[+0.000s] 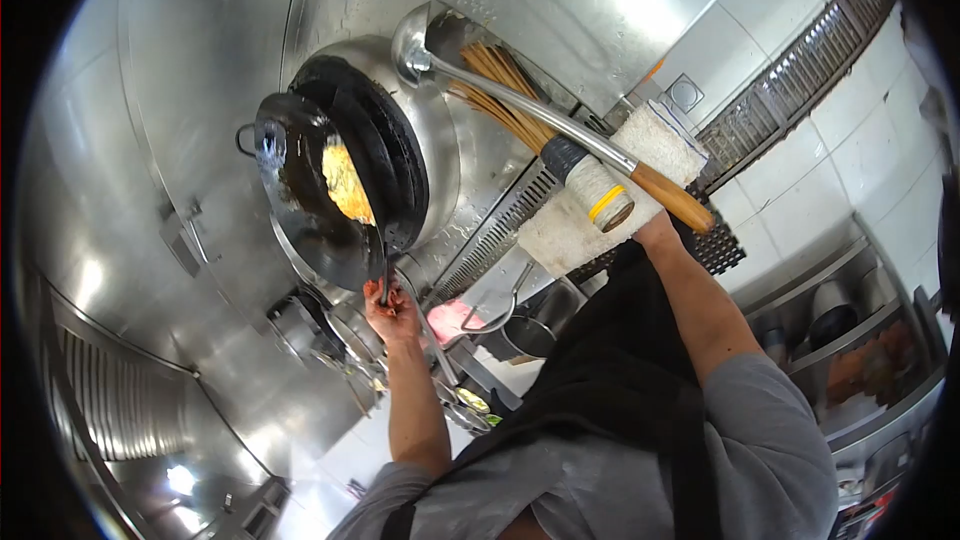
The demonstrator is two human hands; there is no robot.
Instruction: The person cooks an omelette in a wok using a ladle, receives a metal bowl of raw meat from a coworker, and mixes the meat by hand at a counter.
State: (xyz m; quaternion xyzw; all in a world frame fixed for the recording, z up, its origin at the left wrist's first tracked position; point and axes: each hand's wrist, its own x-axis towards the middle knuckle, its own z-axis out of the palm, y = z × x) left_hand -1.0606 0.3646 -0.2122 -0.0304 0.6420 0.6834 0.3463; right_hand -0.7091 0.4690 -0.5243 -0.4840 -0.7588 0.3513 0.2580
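Note:
A black wok (300, 210) is lifted and tilted over the round burner ring (405, 155), with a yellow, egg-like piece of food (346, 183) inside. My left hand (392, 312) is closed around the wok's handle, with something reddish at the fingers. My right hand (657, 230) is low by a white folded towel (560, 232), its fingers hidden. Just above that hand lie a long steel ladle (530, 105) with a wooden end and a bamboo wok brush (500, 75) with a wrapped handle.
A slotted drain strip (495, 230) runs beside the burner. Toward my body stand a dark pot (530, 330) and a pink item (452, 321). Steel wall panels (200, 140) are on the left; a shelf unit (850, 330) and a floor grate (800, 70) are on the right.

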